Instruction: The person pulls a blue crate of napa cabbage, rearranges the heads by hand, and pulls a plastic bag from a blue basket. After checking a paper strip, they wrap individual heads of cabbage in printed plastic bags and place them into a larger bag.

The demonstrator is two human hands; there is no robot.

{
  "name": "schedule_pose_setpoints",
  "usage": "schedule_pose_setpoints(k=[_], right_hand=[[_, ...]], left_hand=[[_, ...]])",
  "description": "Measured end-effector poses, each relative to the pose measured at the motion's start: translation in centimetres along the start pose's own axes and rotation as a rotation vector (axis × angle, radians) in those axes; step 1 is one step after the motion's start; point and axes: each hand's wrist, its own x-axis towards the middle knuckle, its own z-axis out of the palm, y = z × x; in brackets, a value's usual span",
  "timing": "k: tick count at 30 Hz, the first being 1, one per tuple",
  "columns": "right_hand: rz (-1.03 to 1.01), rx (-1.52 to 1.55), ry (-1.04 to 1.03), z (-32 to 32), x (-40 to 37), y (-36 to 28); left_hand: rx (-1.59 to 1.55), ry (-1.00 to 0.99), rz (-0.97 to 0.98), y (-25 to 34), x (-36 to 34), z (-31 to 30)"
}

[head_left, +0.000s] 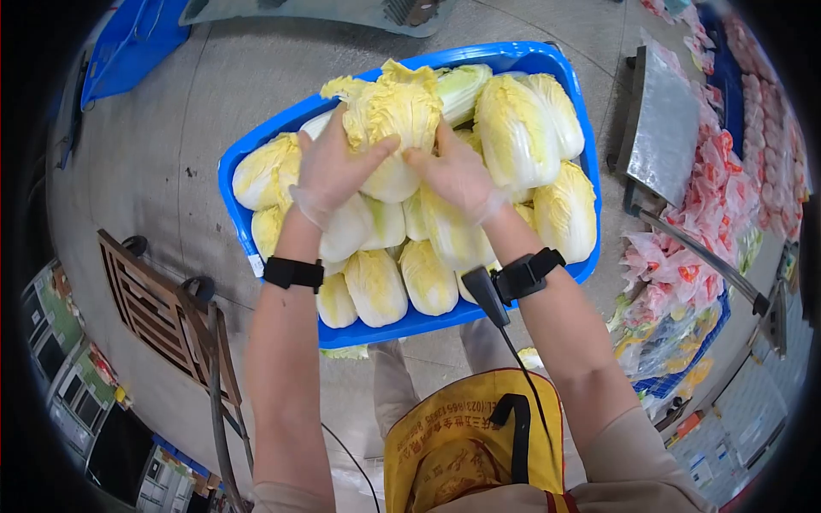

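The left hand and right hand clasped a cabbage between spread fingers, its length running away from them, leafy end farthest, above the crate.

A steel platform and pink packets are seen beyond the right hand, a wooden rack below the left hand.

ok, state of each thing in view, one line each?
left hand, gloved, gripping the top cabbage
right hand, gloved, gripping the same cabbage
top cabbage, above the others, held between both hands
blue crate, on the floor, heaped with cabbages
apron, yellow, worn
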Motion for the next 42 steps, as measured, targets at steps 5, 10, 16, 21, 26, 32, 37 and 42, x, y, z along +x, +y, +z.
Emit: schedule_pose_setpoints(k=[5, 10, 16, 21, 26, 32, 37, 42], right_hand=[[-0.123, 0.076, 0.020, -0.7, -2.6, -0.9], [-0.205, 0.010, 0.090, -3.0, -10.7, -5.5], [-0.024, -0.066, 0.056, 1.0, -17.1, -2.0], [0.035, -0.078, 0.133, 6.4, -15.8, 4.3], [0.046, -0.106, 0.125, 5.6, -17.6, 3.6], [-0.439, -0.355, 0.226, 7.9, -16.3, 3.3], [-0.404, -0.453, 0.213, 10.7, -14.1, 4.5], [-0.430, -0.537, 0.295, 11.1, -14.0, 4.1]], left_hand=[[-0.293, 0.186, 0.008, 0.8, -3.2, 1.0], [-0.497, 0.149, -0.168, 6.3, -10.8, -3.5], [-0.655, 0.121, -0.346, 4.7, -18.2, 0.2], [-0.827, 0.128, -0.551, -1.1, -17.6, 6.6], [-0.813, 0.345, -0.458, -1.9, -21.0, 7.5], [-0.383, 0.186, -0.268, -0.8, -22.7, 9.2], [-0.167, 0.166, -0.158, -2.9, -23.1, 10.2], [-0.406, 0.079, -0.127, -4.1, -21.9, 9.1]])
